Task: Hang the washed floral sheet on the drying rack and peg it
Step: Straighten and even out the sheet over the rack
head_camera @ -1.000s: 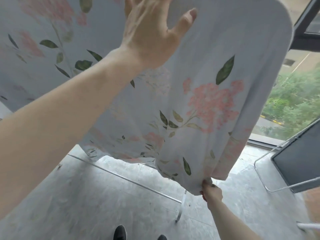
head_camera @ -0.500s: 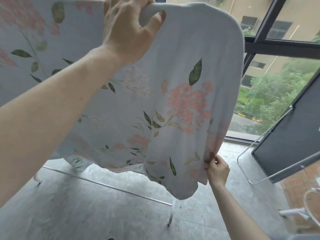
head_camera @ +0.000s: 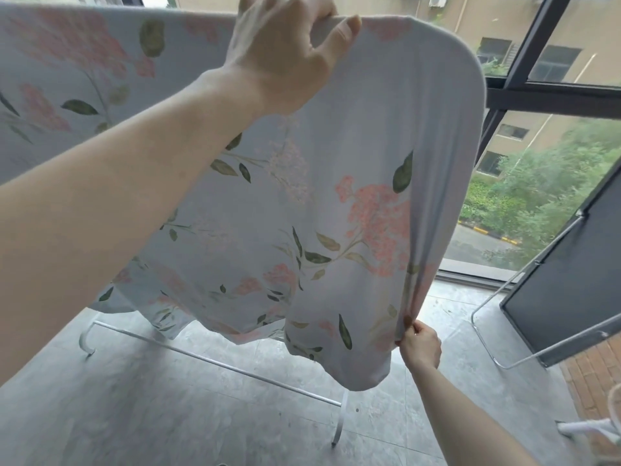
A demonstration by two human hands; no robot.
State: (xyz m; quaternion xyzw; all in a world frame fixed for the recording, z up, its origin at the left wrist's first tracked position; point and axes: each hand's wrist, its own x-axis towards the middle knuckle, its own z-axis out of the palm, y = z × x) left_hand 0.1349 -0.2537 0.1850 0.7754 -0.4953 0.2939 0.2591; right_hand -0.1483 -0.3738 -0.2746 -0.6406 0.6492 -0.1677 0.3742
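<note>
Between both hands (head_camera: 285, 58), draped sheet (head_camera: 353, 196)

No legible text, labels, brands, numbers or signs in the head view. Floral sheet (head_camera: 336, 203): printed flowers and leaves only, no lettering. Building facade outside the window (head_camera: 504, 35): no readable marks.

Sheet (head_camera: 336, 203) soft matt cloth; rack (head_camera: 215, 359) smooth white metal.
</note>
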